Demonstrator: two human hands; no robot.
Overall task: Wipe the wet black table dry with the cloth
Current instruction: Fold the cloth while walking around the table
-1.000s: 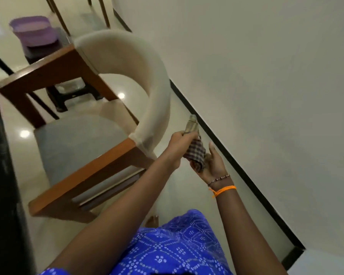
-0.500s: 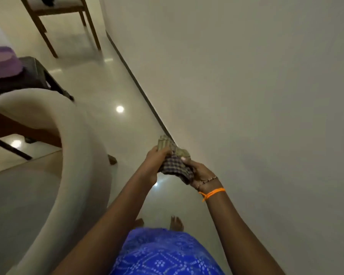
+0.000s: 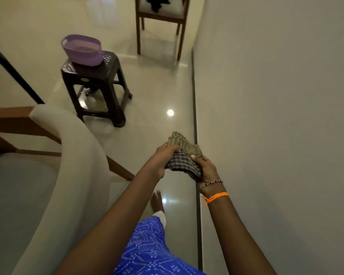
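Observation:
A checked cloth (image 3: 184, 158), bunched up, is held out in front of me over the glossy floor, close to the wall. My left hand (image 3: 163, 157) grips its left end and my right hand (image 3: 206, 168), with an orange thread and a bead bracelet at the wrist, grips its right end. Only a corner and a black leg of the black table (image 3: 6, 64) show at the far left edge.
A cream-backed wooden chair (image 3: 77, 159) stands close on my left. A dark plastic stool (image 3: 99, 86) carries a purple basket (image 3: 81, 49) ahead. Another wooden chair (image 3: 161, 20) stands at the far end by the wall (image 3: 276, 116). My bare foot (image 3: 157, 201) is on the floor.
The view has swung away from the chair toward the stool and the far chair. Both hands keep hold of the cloth and have turned it between them.

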